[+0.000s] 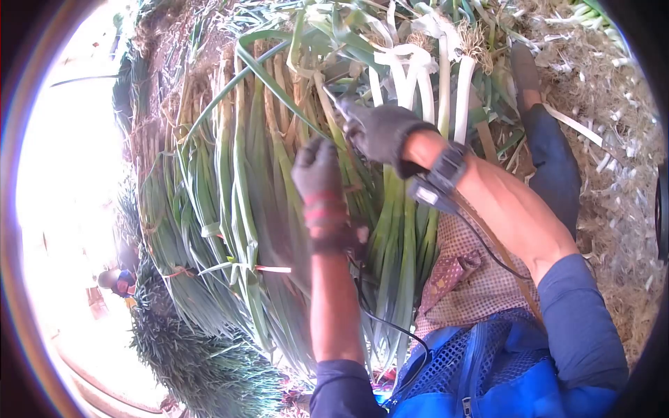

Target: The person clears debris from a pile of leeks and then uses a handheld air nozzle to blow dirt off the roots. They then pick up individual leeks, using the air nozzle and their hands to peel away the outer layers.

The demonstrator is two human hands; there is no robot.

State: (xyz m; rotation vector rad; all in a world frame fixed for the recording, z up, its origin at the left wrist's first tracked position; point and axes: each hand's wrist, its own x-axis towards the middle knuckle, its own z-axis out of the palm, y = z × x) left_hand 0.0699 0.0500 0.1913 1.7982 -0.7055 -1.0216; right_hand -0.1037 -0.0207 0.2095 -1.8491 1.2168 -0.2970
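My left hand (318, 171), in a dark glove with a reddish band, is closed over the long green onions (244, 188). A bent green leaf (273, 83) runs down to its fingertips, and the fingers hide what they grip. Just to the right, my gloved right hand (383, 132) is closed around a small knife (330, 95); only its thin, pale tip shows, pointing up and left. Beside that hand, several trimmed onions with white stems (425, 90) lie root end up, one with a tuft of roots (472, 45).
A dark pile of green tops (188, 348) rises at lower left. Shed skins and roots (613, 139) cover the ground at right, near my outstretched leg (554, 153). A checked cloth (467, 272) lies over my lap. Another person (124, 282) appears far off at left.
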